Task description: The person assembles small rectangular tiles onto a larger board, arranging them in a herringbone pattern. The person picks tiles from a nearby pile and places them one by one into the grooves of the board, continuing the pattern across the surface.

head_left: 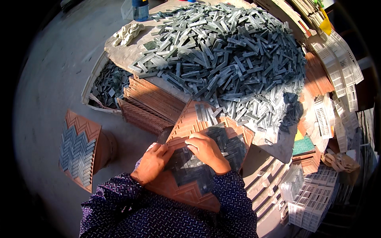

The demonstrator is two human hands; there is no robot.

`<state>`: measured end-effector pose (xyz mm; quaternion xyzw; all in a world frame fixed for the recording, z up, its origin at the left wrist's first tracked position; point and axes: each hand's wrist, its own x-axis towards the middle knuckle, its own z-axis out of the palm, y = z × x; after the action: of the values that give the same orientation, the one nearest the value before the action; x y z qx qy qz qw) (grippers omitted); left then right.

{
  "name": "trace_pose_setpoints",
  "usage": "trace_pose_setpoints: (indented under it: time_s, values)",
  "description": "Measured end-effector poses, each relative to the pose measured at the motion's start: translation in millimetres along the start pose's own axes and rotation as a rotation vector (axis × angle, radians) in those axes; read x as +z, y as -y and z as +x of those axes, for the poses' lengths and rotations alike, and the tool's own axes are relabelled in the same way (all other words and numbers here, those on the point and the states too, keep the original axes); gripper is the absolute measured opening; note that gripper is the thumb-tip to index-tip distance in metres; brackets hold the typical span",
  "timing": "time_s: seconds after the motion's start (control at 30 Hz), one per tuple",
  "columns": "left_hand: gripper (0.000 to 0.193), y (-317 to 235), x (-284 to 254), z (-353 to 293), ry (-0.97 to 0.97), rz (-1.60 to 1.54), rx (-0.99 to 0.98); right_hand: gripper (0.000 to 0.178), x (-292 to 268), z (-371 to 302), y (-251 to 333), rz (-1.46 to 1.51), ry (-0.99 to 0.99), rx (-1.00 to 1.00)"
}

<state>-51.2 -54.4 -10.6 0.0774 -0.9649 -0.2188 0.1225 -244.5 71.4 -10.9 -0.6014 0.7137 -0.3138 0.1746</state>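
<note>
In front of me a terracotta-coloured herringbone tray (180, 193) lies tilted, its slots partly filled with dark grey stone strips (230, 144). At the tray's left edge, my left hand (154, 162) has its fingers bent and pressed together; whatever lies under the fingertips is hidden. My right hand (208, 152) is over the tray's middle, with thumb and fingers drawn together close to the left fingertips. Any piece between them is too covered to name. A few lighter loose strips (205, 114) lie on the tray's far part, beside a large heap of grey strips (226, 55).
At left, another partly filled herringbone tray (81, 148) rests on a round support. Stacked trays (152, 105) and a bin of dark pieces (109, 83) stand beyond it. White gloves (129, 33) and a blue bottle (140, 10) are farther off. White plastic crates (311, 204) line the right.
</note>
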Motion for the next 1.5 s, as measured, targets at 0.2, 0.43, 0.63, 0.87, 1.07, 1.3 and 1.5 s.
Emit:
trace_pose_setpoints:
  time_s: [0.2,0.43,0.63,0.87,1.07,1.3,1.5]
  values:
    - [0.019,10.1,-12.7,49.7,-0.13,-0.145,-0.017,0.016,-18.6,18.1,-13.2,-0.169,-0.347,0.177]
    - [0.047,27.2,39.8,144.5,-0.232,-0.272,-0.137,0.023,-31.6,69.7,-44.1,-0.349,-0.357,0.275]
    - [0.053,30.8,46.9,157.1,-0.185,-0.235,-0.051,0.021,-25.3,76.9,-53.3,-0.29,-0.293,0.256]
    - [0.051,45.9,43.5,153.1,-0.068,-0.32,0.071,0.013,-40.7,78.7,-40.2,-0.123,-0.15,0.456]
    - [0.048,56.7,30.6,151.1,0.045,-0.159,0.226,0.017,-42.2,59.9,-27.5,-0.227,-0.332,0.273]
    - [0.036,44.1,5.2,107.3,-0.072,-0.182,0.145,0.021,-22.0,58.2,-28.1,-0.382,-0.24,0.334]
    - [0.025,25.1,-4.0,27.3,-0.139,-0.284,-0.069,0.025,-10.7,56.6,-29.5,-0.522,-0.203,0.32]
